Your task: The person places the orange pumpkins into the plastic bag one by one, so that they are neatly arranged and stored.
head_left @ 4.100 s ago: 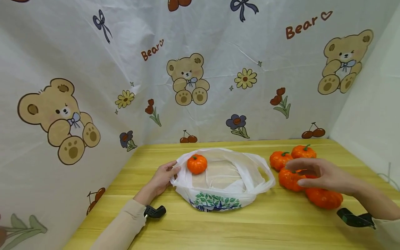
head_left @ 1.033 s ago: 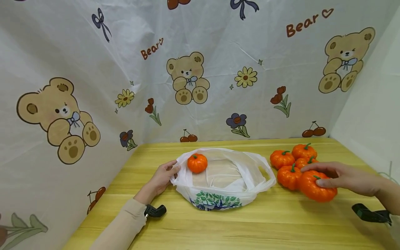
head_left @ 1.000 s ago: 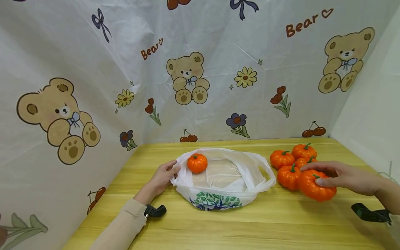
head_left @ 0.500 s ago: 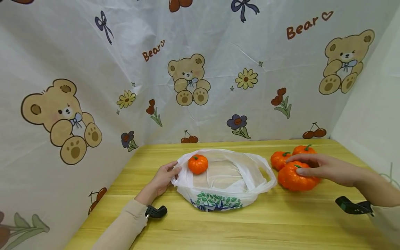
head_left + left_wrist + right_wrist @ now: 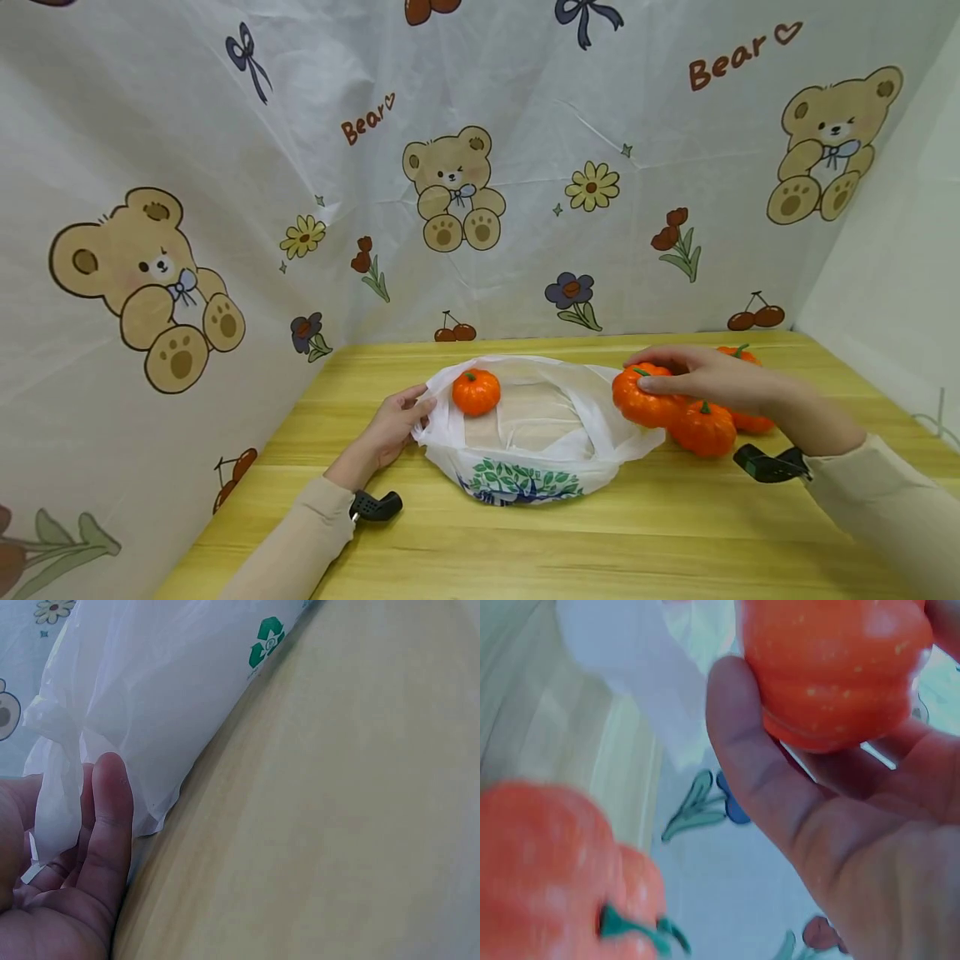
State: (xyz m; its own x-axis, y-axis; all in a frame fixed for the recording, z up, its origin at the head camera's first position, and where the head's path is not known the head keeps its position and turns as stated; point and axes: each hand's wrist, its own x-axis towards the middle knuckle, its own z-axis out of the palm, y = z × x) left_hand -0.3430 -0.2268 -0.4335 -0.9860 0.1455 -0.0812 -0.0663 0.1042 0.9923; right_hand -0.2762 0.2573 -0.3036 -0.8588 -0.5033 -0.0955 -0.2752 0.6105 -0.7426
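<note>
A white plastic bag (image 5: 448,468) with a printed green tree lies with its mouth spread wide. One small orange pumpkin (image 5: 476,392) sits inside at its left. My left hand (image 5: 390,427) holds the bag's left handle; in the left wrist view, the handle's plastic (image 5: 58,802) passes between thumb and fingers. My right hand (image 5: 723,379) grips another orange pumpkin (image 5: 641,400), raised over the bag's right edge and hiding part of the right handle. The right wrist view has thumb and fingers around that pumpkin (image 5: 832,671).
Behind and below my right hand stand more orange pumpkins (image 5: 703,429), partly covered by the hand and forearm. They appear blurred in the right wrist view. A bear-patterned sheet (image 5: 517,283) closes off the back and left, and a white panel (image 5: 885,308) the right.
My right hand took hold of the front-right pumpkin, lifted it and carried it left across the other pumpkins to the bag's right edge. My left hand stayed at the bag's left handle.
</note>
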